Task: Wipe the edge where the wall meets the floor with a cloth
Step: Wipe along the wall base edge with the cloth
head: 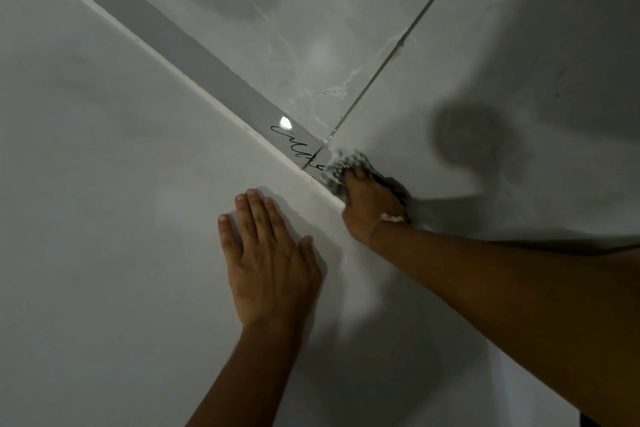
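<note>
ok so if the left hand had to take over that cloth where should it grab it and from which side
Best at the bunched end of the cloth that sticks out past the right hand, towards the black scribble on the grey skirting strip. That end is uncovered; the rest sits under the right hand's palm. The left hand lies flat on the wall, so it would probably come down over the skirting's top edge.

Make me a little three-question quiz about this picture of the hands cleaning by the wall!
1. True or false: the left hand lies flat on the wall.
2. What does the right hand hold? A sponge mop, B cloth, C brush.
3. Fill in: black scribble marks sit on the grey ____ strip along the wall's bottom.

Key: 1 true. 2 B. 3 skirting.
</note>
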